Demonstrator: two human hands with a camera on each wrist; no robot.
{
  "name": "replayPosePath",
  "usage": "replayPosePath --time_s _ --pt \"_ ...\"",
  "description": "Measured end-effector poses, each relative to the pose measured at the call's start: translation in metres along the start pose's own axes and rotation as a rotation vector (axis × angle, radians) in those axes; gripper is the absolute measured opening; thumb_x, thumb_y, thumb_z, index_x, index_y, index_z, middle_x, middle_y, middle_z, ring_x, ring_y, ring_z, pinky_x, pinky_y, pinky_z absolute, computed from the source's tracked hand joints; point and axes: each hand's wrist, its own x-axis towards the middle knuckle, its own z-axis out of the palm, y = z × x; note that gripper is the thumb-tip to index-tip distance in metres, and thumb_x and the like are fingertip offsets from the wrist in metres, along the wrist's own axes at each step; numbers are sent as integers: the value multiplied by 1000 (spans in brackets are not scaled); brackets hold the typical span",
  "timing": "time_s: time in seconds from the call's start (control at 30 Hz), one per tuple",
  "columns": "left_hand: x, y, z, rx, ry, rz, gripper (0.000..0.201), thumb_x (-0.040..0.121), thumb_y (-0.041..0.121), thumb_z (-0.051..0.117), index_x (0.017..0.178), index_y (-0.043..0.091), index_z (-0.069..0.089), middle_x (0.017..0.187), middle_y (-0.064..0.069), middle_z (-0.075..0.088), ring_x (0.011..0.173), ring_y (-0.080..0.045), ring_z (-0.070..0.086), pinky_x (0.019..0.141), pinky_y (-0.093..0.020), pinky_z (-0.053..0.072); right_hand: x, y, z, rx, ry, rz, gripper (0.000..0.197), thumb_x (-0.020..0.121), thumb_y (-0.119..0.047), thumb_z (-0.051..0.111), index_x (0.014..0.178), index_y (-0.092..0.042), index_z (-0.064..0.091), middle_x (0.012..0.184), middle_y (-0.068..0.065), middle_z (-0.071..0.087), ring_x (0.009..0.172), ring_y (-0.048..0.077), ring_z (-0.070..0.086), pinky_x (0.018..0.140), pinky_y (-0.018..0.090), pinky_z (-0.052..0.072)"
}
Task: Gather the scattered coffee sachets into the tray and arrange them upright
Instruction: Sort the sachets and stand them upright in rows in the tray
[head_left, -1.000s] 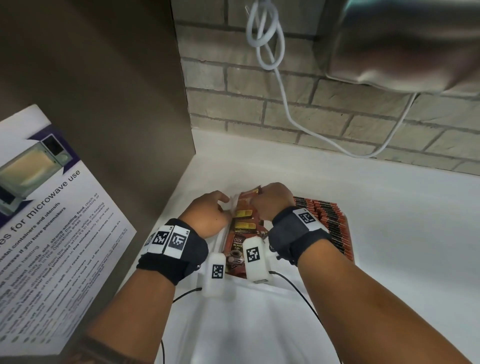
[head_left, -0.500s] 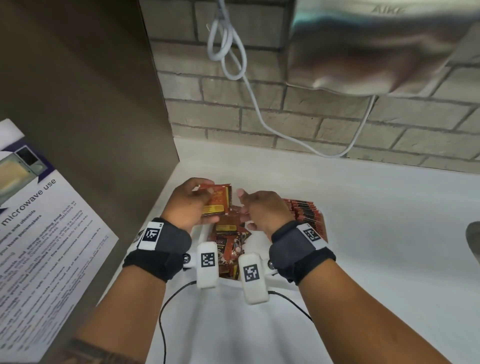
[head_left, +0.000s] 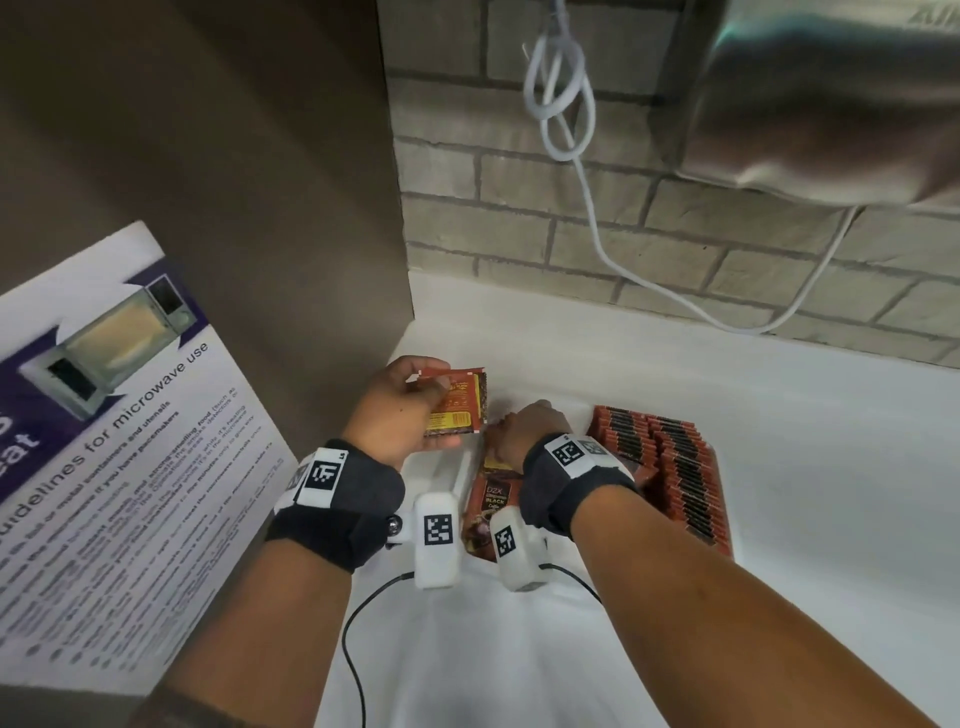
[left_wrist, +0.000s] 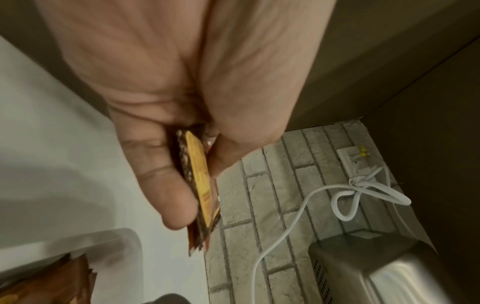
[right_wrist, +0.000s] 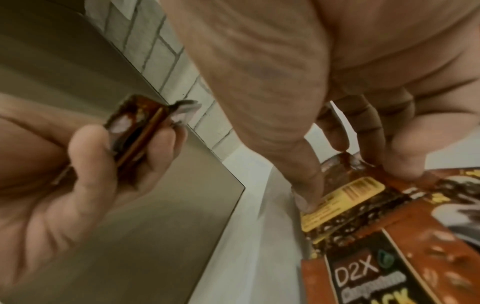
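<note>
Left grip (head_left: 397, 415) pinches a small stack of sachets (head_left: 457, 402) above the tray's (head_left: 441, 467) far left corner; my right grip (head_left: 524, 426) pinches a loose sachet (right_wrist: 345, 197) lying in the tray by the worktop's back left corner. Thin foil could slide from the stack if I loosen. Since half a second ago, the right has dropped into the tray.

A white countertop (head_left: 779, 441) carries a white tray (head_left: 441, 467) of coffee sachets (head_left: 491, 499). Right of the tray, rows of sachets (head_left: 675, 467) stand packed on edge. A black cable (head_left: 358, 649) lies nearer than the tray.
</note>
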Motion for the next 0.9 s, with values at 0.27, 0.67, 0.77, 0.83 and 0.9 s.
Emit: replayPosePath --time_s 0.27,0.67,0.77,0.83,0.9 --pt "4 -3 -12 -3 -14 -3 17 102 14 55 118 11 60 107 -12 67 65 -19 72 50 -28 57 -15 -24 -14 -227 -46 18 26 99 -30 56 109 -7 65 107 9 67 97 26 63 65 27 42" --pt "2 -9 14 -44 19 -55 11 102 12 54 112 13 51 115 -16 60 85 -31 71 53 -33 59 -59 14 -74 567 -107 23 23 86 -19 79 80 -7 60 73 8 53 67 21 47 63 27 43" --pt "-5 -9 33 -51 -15 -24 9 101 12 54 109 13 48 118 -20 58 81 -29 71 54 -34 59 -76 39 -91 648 -150 -72 25 83 -23 81 99 -8 69 82 9 67 69 21 52 56 23 45" --pt "-16 -10 49 -63 -86 -12 10 101 12 56 107 14 48 116 -21 60 78 -28 71 55 -37 60 -86 55 -94 686 -155 -140 31 81 -23 83 107 -12 70 94 8 75 76 21 64 63 25 55" --pt "-28 -11 68 -101 -181 -6 9 100 13 57 105 18 52 120 -23 62 82 -30 71 63 -43 61 -92 68 -95 668 -107 -175 41 76 -23 87 112 -12 70 105 8 76 94 27 72 84 37 60"
